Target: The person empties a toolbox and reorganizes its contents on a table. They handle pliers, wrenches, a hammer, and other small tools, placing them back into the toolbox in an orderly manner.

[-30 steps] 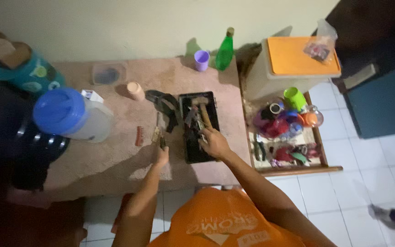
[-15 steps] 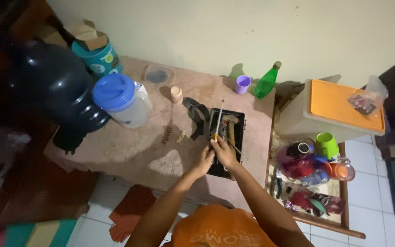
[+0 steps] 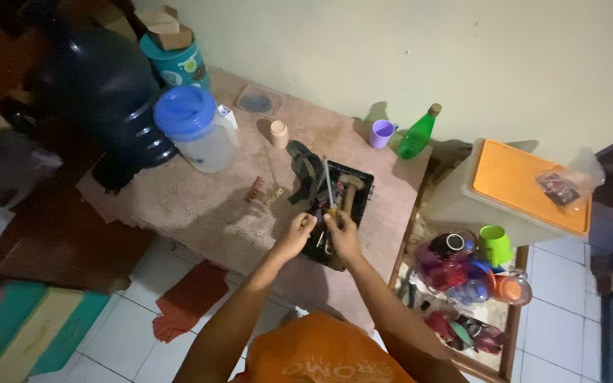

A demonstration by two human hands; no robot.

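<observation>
A black toolbox tray [image 3: 365,186] lies on a table covered in a brown cloth [image 3: 207,213]. Inside it are a wooden-handled hammer [image 3: 350,190] and several other tools. My right hand [image 3: 342,234] is shut on a long screwdriver [image 3: 329,186] with a yellow handle, its shaft pointing away from me over the tray. My left hand [image 3: 296,236] is right beside it, fingers curled near the handle; I cannot tell whether it grips anything.
A black strap [image 3: 305,167], a small brown comb-like piece [image 3: 253,189], a beige cup [image 3: 279,133], a purple cup [image 3: 382,132], a green bottle [image 3: 417,135] and a blue-lidded jug [image 3: 196,129] stand on the table. An orange-lidded bin [image 3: 512,186] and a crowded wooden tray [image 3: 516,303] are at right.
My right hand has lifted a long screwdriver out of the tray. My left hand came away from the small items on the cloth and joined it. The view shifted.
</observation>
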